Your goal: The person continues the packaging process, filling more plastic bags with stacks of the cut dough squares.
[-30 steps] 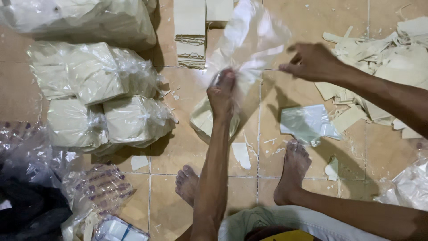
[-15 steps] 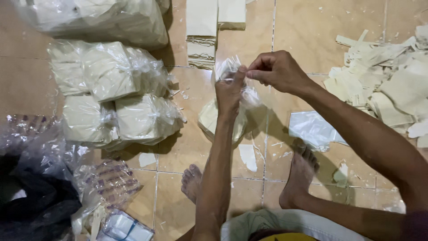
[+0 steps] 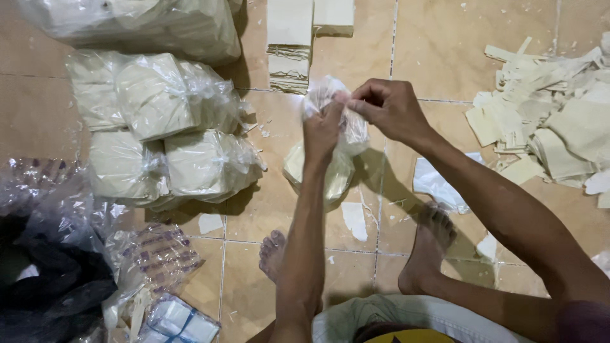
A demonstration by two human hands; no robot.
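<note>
A floor of glossy tan ceramic tiles (image 3: 432, 38) with pale grout lines is filling the head camera's view, and the person is sitting on it with two bare feet (image 3: 427, 244) planted near the bottom of the frame. The left hand (image 3: 323, 130) is gripping the gathered neck of a clear thin plastic bag packed with cream paper sheets (image 3: 330, 171), its fingers closed tightly around the bunched film. The right hand (image 3: 387, 109) is meeting it from the right, thumb and forefinger pinching shut on the twisted top of the same bag, the other fingers curling loosely. The bag is hanging below both hands, its rounded bottom lying on or just above the tile between the feet and a flat stack of cream paper pieces (image 3: 289, 47) further up; whether it is touching the floor cannot be told. To the left, a cluster of four already tied clear bags of cream paper (image 3: 159, 140) is lying close together, with a larger clear sack of the same paper (image 3: 140, 22) lying above them. At the right edge, a loose heap of cream paper offcuts and strips (image 3: 546, 121) is spreading across the tile. At lower left, crumpled clear plastic wrapping over something dark (image 3: 51, 254) is sitting beside small white scraps (image 3: 352, 219) scattered on the floor.
</note>
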